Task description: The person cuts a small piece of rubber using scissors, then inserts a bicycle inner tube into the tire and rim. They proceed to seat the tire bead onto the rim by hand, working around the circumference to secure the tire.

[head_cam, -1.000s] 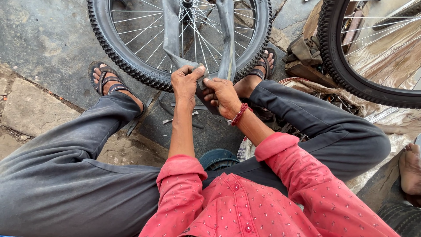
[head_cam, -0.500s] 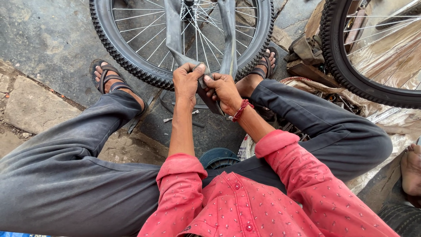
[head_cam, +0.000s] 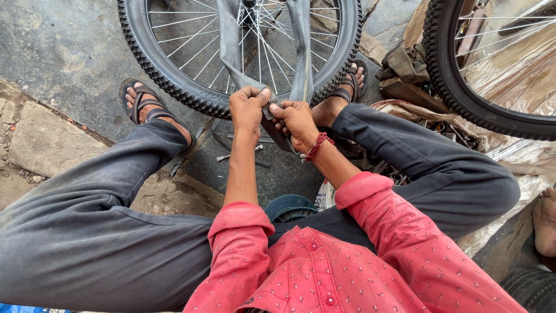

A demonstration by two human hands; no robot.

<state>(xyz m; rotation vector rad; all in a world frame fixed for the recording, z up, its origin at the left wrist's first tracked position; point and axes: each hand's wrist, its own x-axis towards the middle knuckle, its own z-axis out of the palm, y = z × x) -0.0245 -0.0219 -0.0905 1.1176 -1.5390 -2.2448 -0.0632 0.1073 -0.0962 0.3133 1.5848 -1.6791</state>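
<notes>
Mid-repair: left hand (head_cam: 248, 110) and right hand (head_cam: 296, 120) each clamp the inner tube (head_cam: 231, 55), perhaps pressing a patch; steady pressure next.

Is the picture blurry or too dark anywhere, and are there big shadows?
Head view: soft, even daylight with no hard shadows and no glare. The left hand, the right hand and the grey rubber inner tube they grip look sharp. The black spoked bicycle wheel bends a little toward the frame's edges, wide-lens distortion. Nothing looks motion-blurred.
</notes>
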